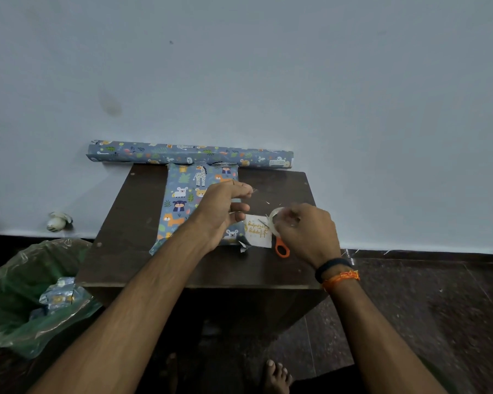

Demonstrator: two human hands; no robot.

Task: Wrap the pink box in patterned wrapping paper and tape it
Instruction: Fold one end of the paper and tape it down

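The box (195,206), already covered in patterned paper (180,194), lies flat on the dark table (131,223), its far end touching the paper roll (188,154) that sits against the wall. No pink shows, so the main wrap looks done; the near end still flares out at the corners, which suggests the end flaps want folding and taping.

The step in hand seems to be pulling a length of tape. The right hand (305,231) grips the clear tape roll (278,220) just right of the box, over a small white card (258,230). The left hand (225,209) hovers above the box's right edge with fingers curled toward the thumb; faint glints run between the two hands, so it probably pinches the free tape end, though motion blur keeps this uncertain.

To do it well: draw the strip out taut and level so it does not curl back on itself, keep it short enough to control, and cut it cleanly with the orange scissors (281,248) lying just under the right hand. Press the flap flat first, then lay the tape from the middle outward to avoid wrinkles.

A green-lined bin (17,294) with paper scraps stands on the floor to the left
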